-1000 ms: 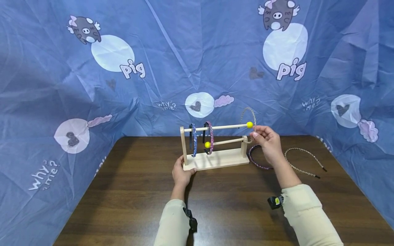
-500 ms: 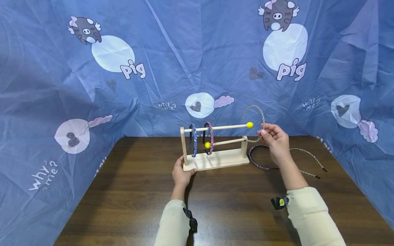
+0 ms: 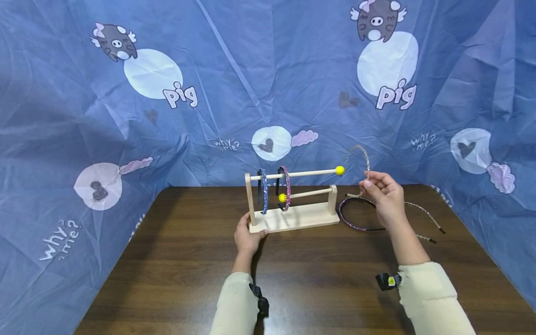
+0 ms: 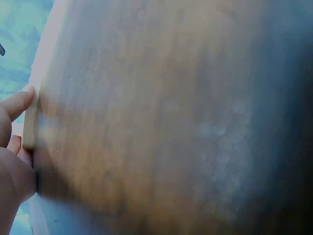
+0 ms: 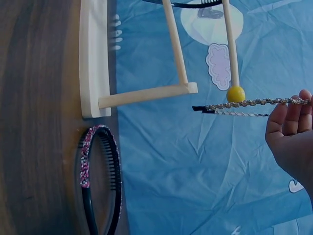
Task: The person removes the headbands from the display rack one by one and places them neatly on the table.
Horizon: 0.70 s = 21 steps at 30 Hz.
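A wooden stand [image 3: 297, 217] with two yellow-tipped rods is on the table, its left end gripped by my left hand [image 3: 248, 238] with the thumb on the base. In the left wrist view, the fingers [image 4: 19, 103] lie against the base's end [image 4: 30, 125]. A blue glittery headband [image 3: 265, 190] and a pink one [image 3: 287, 186] hang on the upper rod. My right hand [image 3: 386, 197] pinches a thin beaded headband [image 3: 366, 158] to the right of the upper rod's yellow ball [image 3: 340, 170]. In the right wrist view, the held headband [image 5: 254, 103] is off the rod, its black tips near the ball.
A purple-pink toothed headband [image 3: 353, 226] lies on the table [image 3: 318, 274] right of the stand. Behind my right hand lies another beaded headband [image 3: 423, 211], partly hidden. A blue printed cloth [image 3: 217, 116] hangs behind the table.
My right hand has moved right, carrying the beaded headband away from the upper rod's ball and the stand. The left hand and the stand have stayed put.
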Each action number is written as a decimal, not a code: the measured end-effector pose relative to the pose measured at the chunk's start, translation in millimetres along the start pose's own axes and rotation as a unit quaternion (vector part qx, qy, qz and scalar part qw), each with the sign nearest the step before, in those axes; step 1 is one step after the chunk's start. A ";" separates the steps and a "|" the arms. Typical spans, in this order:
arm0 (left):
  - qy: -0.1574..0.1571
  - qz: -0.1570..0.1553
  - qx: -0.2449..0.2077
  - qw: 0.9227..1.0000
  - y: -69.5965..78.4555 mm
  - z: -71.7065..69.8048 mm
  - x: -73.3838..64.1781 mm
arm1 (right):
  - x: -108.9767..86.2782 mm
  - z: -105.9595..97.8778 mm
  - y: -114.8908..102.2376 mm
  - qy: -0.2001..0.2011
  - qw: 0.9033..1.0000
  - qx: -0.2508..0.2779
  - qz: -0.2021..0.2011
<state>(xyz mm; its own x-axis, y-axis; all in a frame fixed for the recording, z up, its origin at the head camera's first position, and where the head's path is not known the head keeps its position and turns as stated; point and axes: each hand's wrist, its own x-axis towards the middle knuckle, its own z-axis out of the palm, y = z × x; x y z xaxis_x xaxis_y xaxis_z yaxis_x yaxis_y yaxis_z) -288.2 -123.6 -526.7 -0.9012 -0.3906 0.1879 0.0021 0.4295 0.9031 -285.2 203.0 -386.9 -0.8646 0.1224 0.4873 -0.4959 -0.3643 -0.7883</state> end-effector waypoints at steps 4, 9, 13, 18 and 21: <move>0.002 -0.001 -0.001 1.000 -0.4 0.1 -0.8 | -9.1 -5.2 -2.3 -0.009 1.000 -0.009 0.003; 0.001 -0.007 -0.003 1.000 -0.3 -0.3 -1.6 | -23.6 -9.1 -1.5 -0.022 0.999 -0.041 0.005; 0.000 -0.011 -0.003 1.000 0.2 -0.4 -1.8 | -34.8 -10.0 0.8 -0.028 0.998 -0.056 0.012; -0.001 -0.007 -0.002 1.000 -0.9 0.6 -0.8 | -46.6 -10.4 4.4 -0.031 0.997 -0.065 0.030; -0.002 -0.006 -0.002 1.000 -0.7 0.8 -0.7 | -53.0 -9.9 6.4 -0.035 0.997 -0.060 0.036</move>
<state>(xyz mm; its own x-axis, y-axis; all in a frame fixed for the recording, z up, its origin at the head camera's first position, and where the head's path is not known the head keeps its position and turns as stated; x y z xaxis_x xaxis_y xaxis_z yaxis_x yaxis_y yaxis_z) -288.0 -123.0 -527.8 -0.9028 -0.3928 0.1748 -0.0076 0.4212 0.9070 -243.4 203.3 -421.5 -0.8925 0.0344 0.4497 -0.4428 -0.2569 -0.8591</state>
